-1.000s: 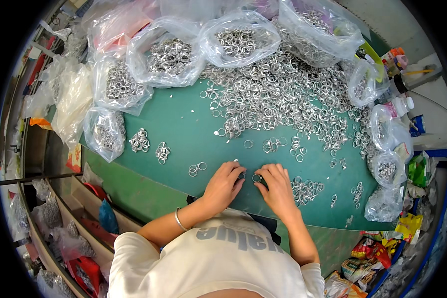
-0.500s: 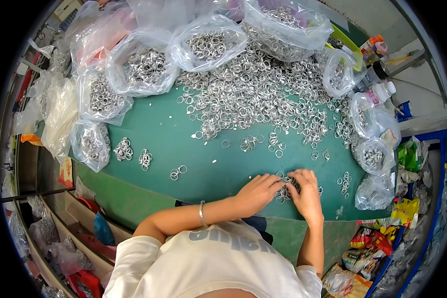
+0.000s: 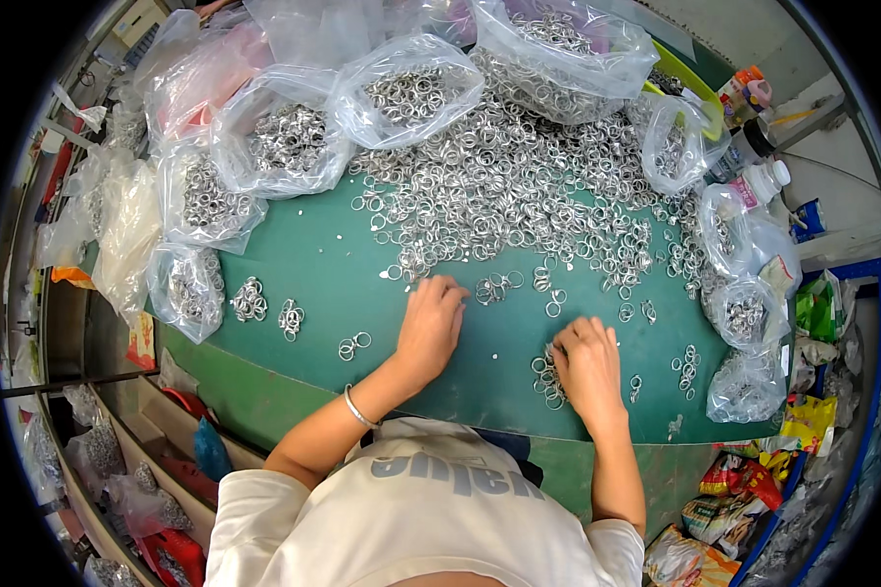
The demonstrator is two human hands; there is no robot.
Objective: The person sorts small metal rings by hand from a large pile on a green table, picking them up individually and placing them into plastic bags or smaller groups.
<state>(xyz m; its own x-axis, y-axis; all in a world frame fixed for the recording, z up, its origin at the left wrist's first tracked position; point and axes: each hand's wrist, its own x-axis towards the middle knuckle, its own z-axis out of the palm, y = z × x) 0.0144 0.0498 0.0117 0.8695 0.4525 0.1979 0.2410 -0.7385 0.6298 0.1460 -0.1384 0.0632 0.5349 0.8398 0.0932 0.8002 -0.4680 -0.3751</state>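
A wide heap of silver metal rings point(image 3: 499, 186) covers the far middle of the green table point(image 3: 411, 391). My left hand point(image 3: 431, 328), a bangle at its wrist, is at the near left edge of the heap. Its fingers are bent together, and whatever lies under their tips is hidden. My right hand point(image 3: 589, 370) rests on the table with fingers curled down beside a small cluster of rings point(image 3: 546, 380). Its fingertips are close to the cluster and partly hidden. Between the hands and the heap lie a small ring group point(image 3: 497, 287) and another ring group point(image 3: 555, 301).
Clear bags of rings line the table's edge, among them a far bag point(image 3: 408, 93), a left bag point(image 3: 188, 289) and a right bag point(image 3: 744, 318). Small ring piles point(image 3: 249, 299) lie at left. White bottle point(image 3: 759, 184) stands at right; shelves with colourful packets point(image 3: 729, 479) are beyond the table.
My left hand has left the ring cluster and moved left and away from me, toward the heap. My right hand remains by the cluster, now uncovered on its left side.
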